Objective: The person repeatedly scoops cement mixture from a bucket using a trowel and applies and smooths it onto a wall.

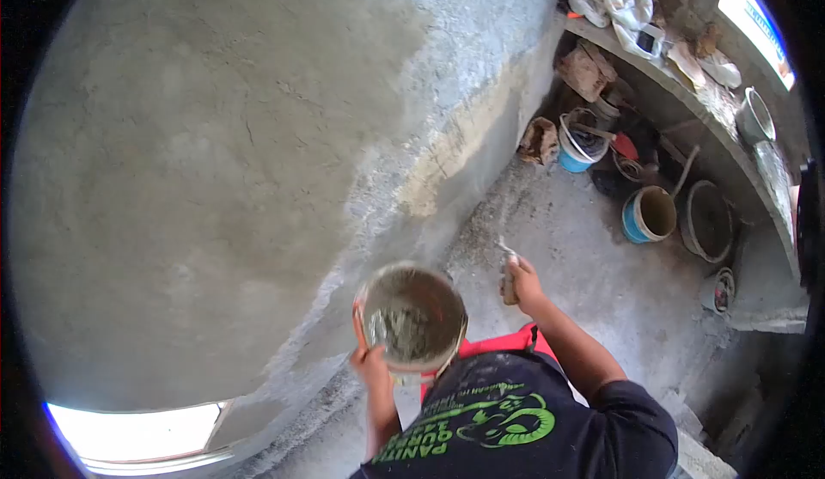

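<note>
A bucket (411, 317) with wet grey mortar (400, 329) inside is held near my body, beside the wall. My left hand (369, 366) is closed on its near left rim. To the right of the bucket, my right hand (526, 285) is wrapped round the handle of a trowel (510, 283); the trowel's blade is hard to make out, with only a thin metal part showing beyond the fingers. The curved wall (198, 170) has darker grey plaster over much of its left part and rougher, paler patches toward the right.
A blue and white bucket (583, 140), another blue bucket (649, 214) and a round dark tub (707, 219) stand on the floor at the right. White bags (626, 0) and a grey bucket (755, 115) rest on the curved ledge. A red object (503, 341) is beside my body.
</note>
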A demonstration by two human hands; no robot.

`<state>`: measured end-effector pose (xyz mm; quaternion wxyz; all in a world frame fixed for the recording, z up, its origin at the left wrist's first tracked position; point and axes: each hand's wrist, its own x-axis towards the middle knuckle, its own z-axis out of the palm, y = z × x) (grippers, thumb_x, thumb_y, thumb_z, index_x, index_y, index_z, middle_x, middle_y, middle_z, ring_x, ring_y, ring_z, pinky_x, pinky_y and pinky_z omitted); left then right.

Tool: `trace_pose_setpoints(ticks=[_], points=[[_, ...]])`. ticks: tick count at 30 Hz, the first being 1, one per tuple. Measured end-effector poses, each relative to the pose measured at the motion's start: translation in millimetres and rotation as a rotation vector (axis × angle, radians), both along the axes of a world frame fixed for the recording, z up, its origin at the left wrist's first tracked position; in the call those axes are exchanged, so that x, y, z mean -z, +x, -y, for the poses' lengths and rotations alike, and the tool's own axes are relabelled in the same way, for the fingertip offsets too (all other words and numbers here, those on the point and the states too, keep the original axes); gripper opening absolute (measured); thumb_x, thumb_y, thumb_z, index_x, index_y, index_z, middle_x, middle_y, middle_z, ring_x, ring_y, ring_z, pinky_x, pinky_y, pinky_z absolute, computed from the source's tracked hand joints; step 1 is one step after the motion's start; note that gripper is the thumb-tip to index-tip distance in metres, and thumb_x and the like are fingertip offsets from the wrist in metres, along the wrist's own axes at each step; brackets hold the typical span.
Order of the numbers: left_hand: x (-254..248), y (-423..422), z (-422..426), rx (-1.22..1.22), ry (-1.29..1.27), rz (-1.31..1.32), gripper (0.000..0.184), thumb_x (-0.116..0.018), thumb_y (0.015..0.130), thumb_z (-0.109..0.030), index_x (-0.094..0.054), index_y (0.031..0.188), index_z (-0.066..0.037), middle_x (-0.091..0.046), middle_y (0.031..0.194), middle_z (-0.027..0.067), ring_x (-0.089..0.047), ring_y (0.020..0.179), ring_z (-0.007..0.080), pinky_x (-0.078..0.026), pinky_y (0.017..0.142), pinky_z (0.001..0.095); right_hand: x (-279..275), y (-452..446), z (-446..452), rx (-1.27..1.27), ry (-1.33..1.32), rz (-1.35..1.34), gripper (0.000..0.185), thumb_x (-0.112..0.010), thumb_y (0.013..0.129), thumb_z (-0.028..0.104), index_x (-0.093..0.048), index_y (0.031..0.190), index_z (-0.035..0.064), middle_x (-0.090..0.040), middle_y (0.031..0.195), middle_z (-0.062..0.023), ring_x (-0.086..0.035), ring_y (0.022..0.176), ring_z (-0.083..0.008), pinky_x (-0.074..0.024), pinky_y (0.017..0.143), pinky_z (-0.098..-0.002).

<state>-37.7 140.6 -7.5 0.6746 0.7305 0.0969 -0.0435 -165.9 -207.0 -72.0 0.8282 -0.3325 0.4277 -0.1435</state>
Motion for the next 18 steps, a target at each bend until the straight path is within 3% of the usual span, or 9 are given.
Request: trace_pose_setpoints(ticks=[2, 4, 6, 8, 9, 10, 15, 17, 18], points=[[-41.7, -15.8, -4.5, -0.115, -0.222, -0.109, 0.027, -0.064, 0.069, 0.003, -0.064, 0.096, 0.002, -0.063, 0.095, 0.0079, -0.061, 0.082, 0.0206, -0.049, 0.072, 0.0336, 57.5, 80.7, 2.3, -0.027, -0.261, -0.027, 0.025, -0.053, 0.104, 0.031, -0.057, 0.115, 0.0085, -0.058, 0.089, -0.0060, -0.059, 0.065, -0.0196, -0.0506, 0.057, -0.0358], [-36.0, -28.7, -59.2, -0.198, 0.091, -0.089, 0.031, -0.063, 0.070, 0.001, -0.065, 0.101, 0.004, -0.066, 0.099, 0.0100, -0.063, 0.087, 0.0237, -0.051, 0.079, 0.0363, 57.5, 158.8, -2.6, 0.124, -0.517, -0.019, 0.028, -0.052, 0.105, 0.035, -0.058, 0.110, 0.0075, -0.057, 0.083, -0.0056, -0.058, 0.058, -0.0178, -0.0490, 0.048, -0.0366], [-41.7, -44.2, -93.1, -0.309, 0.010, -0.099, 0.035, -0.064, 0.069, -0.001, -0.065, 0.103, 0.004, -0.066, 0.104, 0.0128, -0.064, 0.088, 0.0258, -0.052, 0.079, 0.0382, 43.5, 217.9, -0.6, 0.158, -0.310, 0.023, 0.032, -0.050, 0.106, 0.036, -0.056, 0.100, 0.0051, -0.056, 0.076, -0.0042, -0.052, 0.053, -0.0151, -0.0440, 0.045, -0.0341], [-87.8, -56.4, -75.5, -0.355, -0.029, 0.033, 0.047, -0.063, 0.065, 0.000, -0.065, 0.112, 0.006, -0.067, 0.105, 0.0148, -0.065, 0.087, 0.0279, -0.053, 0.076, 0.0415, 109.4, 293.5, -16.9, 0.170, -0.615, -0.106, 0.036, -0.050, 0.106, 0.038, -0.054, 0.094, 0.0044, -0.055, 0.072, -0.0030, -0.046, 0.050, -0.0129, -0.0394, 0.043, -0.0331], [-72.1, -59.4, -106.5, -0.406, 0.069, -0.016, 0.044, -0.055, 0.068, 0.005, -0.065, 0.110, 0.006, -0.066, 0.104, 0.0120, -0.065, 0.093, 0.0278, -0.054, 0.080, 0.0384, 90.7, 313.0, -38.4, 0.251, -0.427, 0.032, 0.036, -0.050, 0.106, 0.038, -0.054, 0.093, 0.0042, -0.054, 0.071, -0.0035, -0.046, 0.053, -0.0125, -0.0400, 0.046, -0.0329], [-72.9, -66.0, -118.4, -0.571, 0.153, -0.060, 0.043, -0.054, 0.068, 0.003, -0.065, 0.109, 0.006, -0.067, 0.104, 0.0146, -0.066, 0.093, 0.0300, -0.055, 0.082, 0.0402, 74.0, 311.4, -74.6, 0.319, -0.219, 0.149, 0.036, -0.051, 0.105, 0.038, -0.054, 0.093, 0.0040, -0.054, 0.070, -0.0041, -0.046, 0.056, -0.0122, -0.0406, 0.049, -0.0328], [-77.9, -79.8, -165.5, -0.635, 0.140, -0.097, 0.045, -0.055, 0.063, 0.002, -0.067, 0.106, 0.006, -0.068, 0.102, 0.0173, -0.067, 0.088, 0.0306, -0.055, 0.080, 0.0403, 127.7, 179.1, -140.4, -0.221, -0.528, -0.013, 0.041, -0.056, 0.102, 0.039, -0.066, 0.098, -0.0008, -0.066, 0.083, -0.0040, -0.059, 0.082, -0.0184, -0.0488, 0.078, -0.0354], [-89.7, -77.8, -165.6, -0.622, 0.174, -0.094, 0.046, -0.055, 0.062, 0.003, -0.067, 0.106, 0.007, -0.068, 0.102, 0.0173, -0.067, 0.086, 0.0306, -0.055, 0.078, 0.0408, 128.9, 76.5, -113.2, -0.534, -0.102, -0.314, 0.038, -0.059, 0.101, 0.037, -0.069, 0.108, 0.0015, -0.069, 0.091, -0.0108, -0.063, 0.072, -0.0196, -0.0529, 0.065, -0.0395], [-90.5, -70.8, -159.1, -0.603, 0.203, -0.086, 0.047, -0.055, 0.061, 0.003, -0.067, 0.106, 0.008, -0.068, 0.101, 0.0173, -0.067, 0.084, 0.0305, -0.055, 0.076, 0.0413, 144.8, 45.1, -100.7, -0.429, 0.069, -0.321, 0.037, -0.058, 0.101, 0.036, -0.065, 0.114, 0.0024, -0.067, 0.088, -0.0107, -0.063, 0.063, -0.0222, -0.0521, 0.053, -0.0434]])
